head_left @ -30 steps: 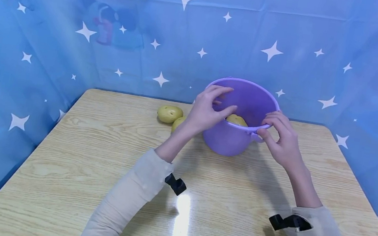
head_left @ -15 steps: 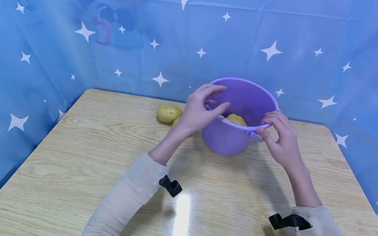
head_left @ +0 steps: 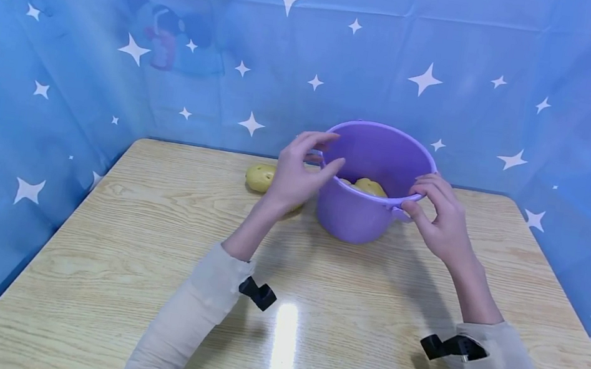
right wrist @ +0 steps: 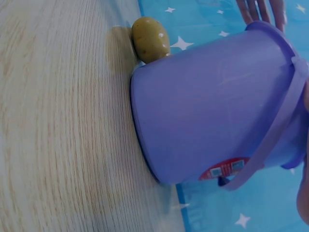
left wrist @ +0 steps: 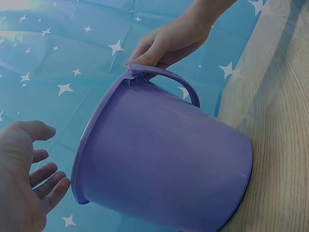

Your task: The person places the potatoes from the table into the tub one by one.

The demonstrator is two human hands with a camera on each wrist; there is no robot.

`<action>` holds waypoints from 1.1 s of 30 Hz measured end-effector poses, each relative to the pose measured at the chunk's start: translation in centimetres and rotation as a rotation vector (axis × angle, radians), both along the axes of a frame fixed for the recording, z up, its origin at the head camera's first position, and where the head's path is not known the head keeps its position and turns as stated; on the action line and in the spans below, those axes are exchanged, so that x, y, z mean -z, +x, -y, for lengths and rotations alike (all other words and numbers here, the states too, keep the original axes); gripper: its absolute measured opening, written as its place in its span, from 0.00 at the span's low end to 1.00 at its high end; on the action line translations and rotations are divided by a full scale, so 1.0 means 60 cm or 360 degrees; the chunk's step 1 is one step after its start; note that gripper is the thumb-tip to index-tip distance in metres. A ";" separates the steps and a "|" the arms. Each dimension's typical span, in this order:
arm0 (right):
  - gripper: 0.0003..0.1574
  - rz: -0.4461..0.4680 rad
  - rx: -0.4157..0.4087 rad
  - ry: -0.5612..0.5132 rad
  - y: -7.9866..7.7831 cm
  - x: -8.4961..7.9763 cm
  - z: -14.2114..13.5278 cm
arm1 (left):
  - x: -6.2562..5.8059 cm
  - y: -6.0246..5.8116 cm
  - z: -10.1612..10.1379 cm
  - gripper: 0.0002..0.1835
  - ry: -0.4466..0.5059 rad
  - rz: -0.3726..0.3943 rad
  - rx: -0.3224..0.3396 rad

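Lower centre: pale wood-grain table. Right of centre: right hand pinches the rim of the round purple plastic bucket, which stands upright. Centre: left hand holds nothing, thumb and fingers apart beside the rim; contact unclear. Yellow rounded potatoes lie inside; a loose yellow oval potato lies left, partly hidden. Judgement: bucket-loading step; next move calls for left-hand grasp there, right steadying.

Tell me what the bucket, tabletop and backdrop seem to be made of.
Bucket: probably plastic, smooth, with even colour and soft sheen. Tabletop: wood or wood-look laminate; grain shows, bright reflection suggests gloss. Backdrop: probably printed cloth, fairly matte, with creases.
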State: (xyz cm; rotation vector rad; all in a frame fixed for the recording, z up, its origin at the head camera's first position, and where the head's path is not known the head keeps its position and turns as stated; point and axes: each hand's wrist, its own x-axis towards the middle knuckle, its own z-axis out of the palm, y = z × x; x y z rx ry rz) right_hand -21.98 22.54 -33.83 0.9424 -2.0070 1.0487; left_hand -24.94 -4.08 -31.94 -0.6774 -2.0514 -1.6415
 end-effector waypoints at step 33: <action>0.36 0.0023 -0.0005 -0.0010 0.001 -0.001 0.001 | 0.053 -0.009 0.078 0.25 -0.0040 0.0190 -0.0156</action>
